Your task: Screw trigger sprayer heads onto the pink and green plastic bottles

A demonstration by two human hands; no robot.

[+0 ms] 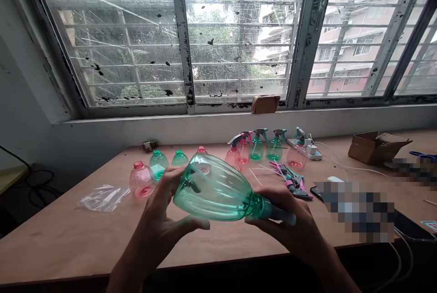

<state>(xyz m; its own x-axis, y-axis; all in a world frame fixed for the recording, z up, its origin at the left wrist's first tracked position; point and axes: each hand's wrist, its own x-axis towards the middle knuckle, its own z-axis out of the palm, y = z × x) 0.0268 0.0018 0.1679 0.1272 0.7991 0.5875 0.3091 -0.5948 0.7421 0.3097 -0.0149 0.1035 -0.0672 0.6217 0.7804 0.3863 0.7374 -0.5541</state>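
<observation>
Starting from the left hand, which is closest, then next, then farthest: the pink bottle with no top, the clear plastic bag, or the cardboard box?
1. Pink bottle, just behind the left hand that grips the green bottle.
2. Clear plastic bag, farther out to the left.
3. Cardboard box, far off on the right.
</observation>
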